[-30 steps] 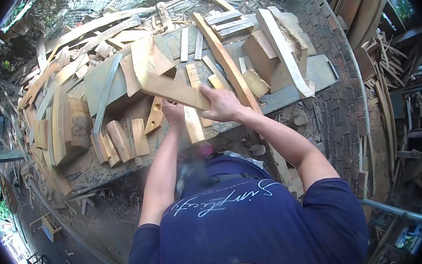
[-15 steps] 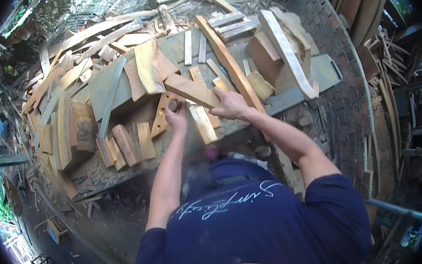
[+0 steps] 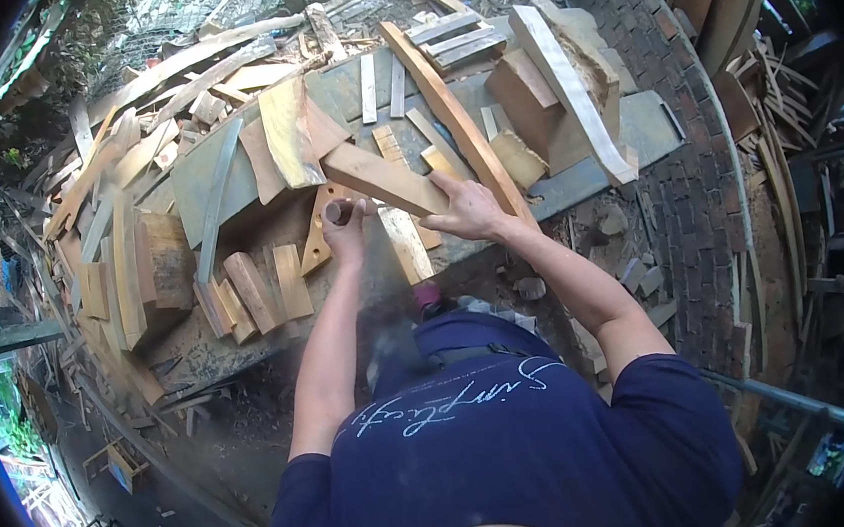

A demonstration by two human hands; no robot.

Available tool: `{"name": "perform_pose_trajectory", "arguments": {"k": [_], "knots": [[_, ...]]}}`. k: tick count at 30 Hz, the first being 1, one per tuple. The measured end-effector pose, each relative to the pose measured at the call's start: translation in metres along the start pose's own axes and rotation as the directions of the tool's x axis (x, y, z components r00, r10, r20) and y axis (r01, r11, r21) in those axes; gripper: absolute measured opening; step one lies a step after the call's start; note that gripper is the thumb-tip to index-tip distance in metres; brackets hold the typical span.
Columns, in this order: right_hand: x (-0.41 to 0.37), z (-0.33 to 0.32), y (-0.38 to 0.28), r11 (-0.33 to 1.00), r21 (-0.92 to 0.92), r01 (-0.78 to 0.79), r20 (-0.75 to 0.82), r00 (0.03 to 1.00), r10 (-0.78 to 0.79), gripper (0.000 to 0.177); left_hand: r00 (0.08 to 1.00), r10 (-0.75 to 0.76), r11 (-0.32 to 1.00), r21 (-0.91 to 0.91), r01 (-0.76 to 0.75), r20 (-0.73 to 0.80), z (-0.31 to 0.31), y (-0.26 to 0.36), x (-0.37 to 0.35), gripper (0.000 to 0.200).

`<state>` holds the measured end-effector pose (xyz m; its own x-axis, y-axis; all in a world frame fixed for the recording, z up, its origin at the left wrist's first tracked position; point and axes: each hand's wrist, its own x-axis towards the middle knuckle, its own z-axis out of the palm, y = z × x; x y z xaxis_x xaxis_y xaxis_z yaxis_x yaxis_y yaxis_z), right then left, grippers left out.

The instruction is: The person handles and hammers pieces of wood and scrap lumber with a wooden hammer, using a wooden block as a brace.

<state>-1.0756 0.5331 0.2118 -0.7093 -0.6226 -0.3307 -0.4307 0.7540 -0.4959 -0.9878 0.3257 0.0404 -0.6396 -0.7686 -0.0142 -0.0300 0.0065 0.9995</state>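
Lowered since before, plank (image 3: pixel 379 177) lies on bench (image 3: pixel 196 178); I see right hand (image 3: pixel 473 211) clamping it, left hand (image 3: pixel 349 228) fisted round a handle (image 3: pixel 337 211).

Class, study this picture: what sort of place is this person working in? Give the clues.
Probably an outdoor woodworking yard: a rough workbench strewn with cut wood blocks, heaps of offcut planks all around, and brickwork beside it.

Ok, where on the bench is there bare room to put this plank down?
Mostly bare patches: the grey slab right of the big block, and the bench front below the short blocks. Around the right hand and plank it is crowded with offcuts.
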Motion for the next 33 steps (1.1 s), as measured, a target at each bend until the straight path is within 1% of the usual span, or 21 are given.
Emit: {"name": "perform_pose_trajectory", "arguments": {"k": [1,3,4,5,6,7,8,9,11,13,14,16,17,18,21,23,24,27,29,32,33], "knots": [[-0.007,-0.004,-0.017,0.990,0.119,0.079,-0.099,0.993,-0.067,0.065,0.999,-0.023,0.995,-0.098,0.026,0.035,0.001,0.002,0.000,0.030],[-0.012,-0.003,-0.035,0.929,0.270,0.254,-0.262,0.948,-0.183,0.063,0.997,-0.066,0.993,-0.093,0.070,0.039,0.010,0.011,-0.004,0.030],[-0.008,0.004,-0.029,0.929,0.273,0.252,-0.261,0.948,-0.180,0.063,0.994,-0.099,0.990,-0.093,0.103,0.043,0.015,0.016,-0.003,0.030],[-0.002,0.017,-0.019,0.905,0.251,0.343,-0.286,0.920,-0.269,0.063,0.991,-0.123,0.990,0.078,0.118,0.061,0.014,-0.003,0.001,0.028],[0.001,0.023,-0.014,0.874,0.228,0.429,-0.310,0.883,-0.352,0.062,0.990,-0.125,0.989,0.082,0.120,0.067,0.014,-0.006,-0.002,0.028],[0.004,0.020,-0.003,0.958,0.080,0.275,-0.139,0.955,-0.262,0.061,0.990,-0.084,0.986,0.150,0.067,0.113,0.018,-0.009,-0.002,0.027],[0.010,0.016,0.003,0.990,-0.011,0.141,0.017,0.990,-0.141,0.060,0.986,-0.044,0.977,0.214,0.009,0.161,0.022,-0.004,-0.002,0.025],[0.007,0.018,0.007,0.992,-0.020,0.127,-0.010,0.992,-0.127,0.059,0.979,-0.103,0.994,0.046,0.096,0.179,0.023,-0.001,-0.007,0.023],[0.011,0.008,0.009,0.991,-0.049,0.124,-0.034,0.992,-0.125,0.058,0.976,-0.084,0.996,0.035,0.078,0.201,0.027,0.009,-0.002,0.024],[0.007,0.004,0.001,0.995,0.092,0.050,-0.103,0.994,-0.041,0.058,0.967,-0.059,0.998,0.037,0.052,0.248,0.022,0.017,-0.005,0.027],[0.007,0.006,0.002,0.994,0.094,0.052,-0.103,0.994,-0.043,0.058,0.968,-0.059,0.998,0.040,0.050,0.246,0.020,0.017,-0.004,0.027],[0.004,0.010,0.009,0.972,0.233,-0.007,-0.195,0.979,0.054,0.061,0.976,-0.022,0.998,0.070,0.007,0.215,0.016,0.019,0.000,0.027],[0.003,0.008,0.015,0.947,0.309,-0.091,-0.111,0.985,0.131,0.071,0.980,-0.043,0.997,0.074,0.029,0.194,0.015,0.024,0.002,0.027],[-0.001,0.009,0.021,0.945,0.312,-0.093,-0.108,0.985,0.132,0.071,0.980,-0.045,0.997,0.077,0.030,0.196,0.014,0.029,0.002,0.027],[-0.012,0.027,0.048,0.881,0.460,-0.113,-0.219,0.947,0.236,0.071,0.972,-0.094,0.995,0.050,0.085,0.217,0.008,0.048,0.003,0.028],[-0.018,0.035,0.061,0.855,0.507,-0.110,-0.208,0.947,0.245,0.072,0.974,0.042,0.975,0.204,-0.089,0.225,0.009,0.053,0.003,0.028],[-0.020,0.038,0.064,0.829,0.548,-0.108,-0.198,0.947,0.254,0.074,0.972,0.043,0.975,0.205,-0.091,0.229,0.011,0.053,0.003,0.028],[-0.026,0.041,0.065,0.823,0.557,-0.111,-0.216,0.938,0.273,0.072,0.973,0.001,0.958,0.278,-0.068,0.233,0.021,0.047,0.005,0.028],[-0.027,0.037,0.060,0.838,0.534,-0.117,-0.227,0.934,0.275,0.068,0.971,0.096,0.963,0.224,-0.146,0.221,0.027,0.040,0.007,0.028],[-0.029,0.012,0.034,0.861,0.493,-0.124,-0.240,0.932,0.272,0.060,0.972,0.121,0.961,0.221,-0.165,0.202,0.032,0.034,0.011,0.029],[-0.031,-0.004,0.017,0.855,0.517,-0.048,-0.264,0.941,0.213,0.060,0.969,0.117,0.968,0.194,-0.161,0.218,0.033,0.032,0.013,0.027]]}}
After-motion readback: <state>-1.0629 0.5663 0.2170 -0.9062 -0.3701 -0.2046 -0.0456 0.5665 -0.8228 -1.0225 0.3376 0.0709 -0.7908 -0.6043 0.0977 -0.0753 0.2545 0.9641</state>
